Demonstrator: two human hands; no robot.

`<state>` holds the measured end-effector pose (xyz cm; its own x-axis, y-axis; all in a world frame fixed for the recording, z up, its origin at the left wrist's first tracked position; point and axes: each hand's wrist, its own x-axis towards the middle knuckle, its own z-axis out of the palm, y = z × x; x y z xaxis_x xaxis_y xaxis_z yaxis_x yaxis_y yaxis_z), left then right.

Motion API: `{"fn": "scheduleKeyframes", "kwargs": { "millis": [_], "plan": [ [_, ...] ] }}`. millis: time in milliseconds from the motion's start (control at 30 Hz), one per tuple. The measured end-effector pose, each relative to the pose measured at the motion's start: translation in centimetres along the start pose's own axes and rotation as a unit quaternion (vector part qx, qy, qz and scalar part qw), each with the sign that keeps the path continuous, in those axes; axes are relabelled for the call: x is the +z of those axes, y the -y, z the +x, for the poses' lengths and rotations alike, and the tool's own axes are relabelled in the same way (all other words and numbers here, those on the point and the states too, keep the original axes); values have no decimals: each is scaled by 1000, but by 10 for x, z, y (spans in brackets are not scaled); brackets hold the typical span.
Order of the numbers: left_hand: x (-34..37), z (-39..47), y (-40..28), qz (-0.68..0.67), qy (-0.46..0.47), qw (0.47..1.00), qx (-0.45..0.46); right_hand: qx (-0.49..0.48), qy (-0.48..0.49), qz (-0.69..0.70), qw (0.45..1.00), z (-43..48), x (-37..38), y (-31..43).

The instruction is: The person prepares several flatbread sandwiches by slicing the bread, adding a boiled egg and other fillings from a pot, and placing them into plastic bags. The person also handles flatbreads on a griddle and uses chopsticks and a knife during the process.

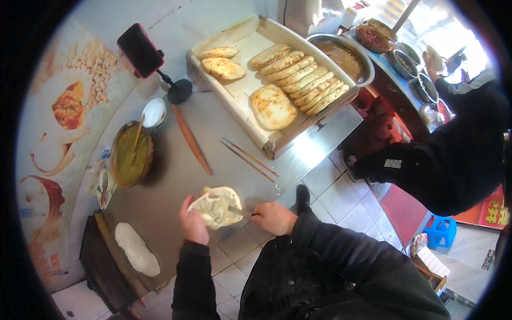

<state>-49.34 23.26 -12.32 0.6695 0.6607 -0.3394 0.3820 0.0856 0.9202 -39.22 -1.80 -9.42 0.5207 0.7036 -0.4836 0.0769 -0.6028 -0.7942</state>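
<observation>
My left hand (193, 222) grips a pale, opened-up piece of flatbread or dough (221, 199) by its left side, above the table's front edge. Its hollow faces up and looks smeared inside. In my right hand (275, 218) is the dark handle of a flat-bladed knife or spatula (235, 210). The blade reaches into the hollow from the right. Beyond the bread, a wooden rolling pin (192, 140) and a pair of chopsticks (250, 160) lie on the metal table (176, 172). An oblong lump of white dough (137, 250) rests to the left.
Baked flatbreads (300, 74) fill part of a shallow tray (228, 96). A bowl of green paste (130, 154), a white bowl (154, 113) and a phone (140, 50) on a stand line the wall side. A co-worker (460, 140) stands right, near a basin of brown liquid (340, 58).
</observation>
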Motion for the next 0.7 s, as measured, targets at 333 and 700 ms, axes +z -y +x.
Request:
{"fn": "scheduleKeyframes", "kwargs": {
  "millis": [333,700],
  "plan": [
    [14,10,34,484,-8,861,158,-88,-223,-97,966,12,19,-1],
    [-11,17,46,330,-38,892,306,-56,-560,-3,826,-15,-296,-49]
  ]
}}
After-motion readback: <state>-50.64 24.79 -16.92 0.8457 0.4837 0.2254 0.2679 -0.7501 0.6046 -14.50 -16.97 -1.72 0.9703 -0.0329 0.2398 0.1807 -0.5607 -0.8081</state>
